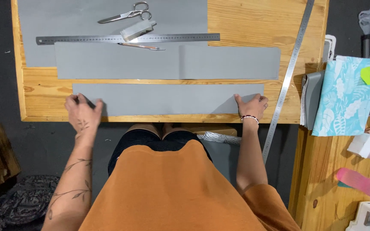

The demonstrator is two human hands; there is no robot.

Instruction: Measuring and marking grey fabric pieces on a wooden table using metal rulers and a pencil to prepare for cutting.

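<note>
While seated at the wooden bench [245, 25], with an orange shirt [172, 188] and dark shorts in the foreground. Left hand [82, 113] pressed flat on the left end of a long grey strip [168, 99], fingers [71, 102] spread apart on its surface and clamped on nothing. Right hand [252, 107] laid on the right end of the same strip, fingers [238, 100] close together and bent over its corner, a beaded bracelet [249, 117] at the wrist. Strip lying lengthwise along the near edge of the bench, parallel to that edge, between the two hands.

Just beyond, a second, wider grey strip [168, 62], apart from the first by a narrow band of bare wood. Behind that, a large grey sheet [65, 21] covering the far left part of the bench. Across the sheet, a steel ruler [86, 39] lying level, with a pen [142, 46] just below it and a small pale block [137, 30] resting over it. Farthest back, scissors [127, 13] on the sheet, blades shut.

To the right, a long steel ruler [290, 72] set slantwise across the bench edge. Beyond it, a leaf-patterned blue folder [343, 98] on a side table.
</note>
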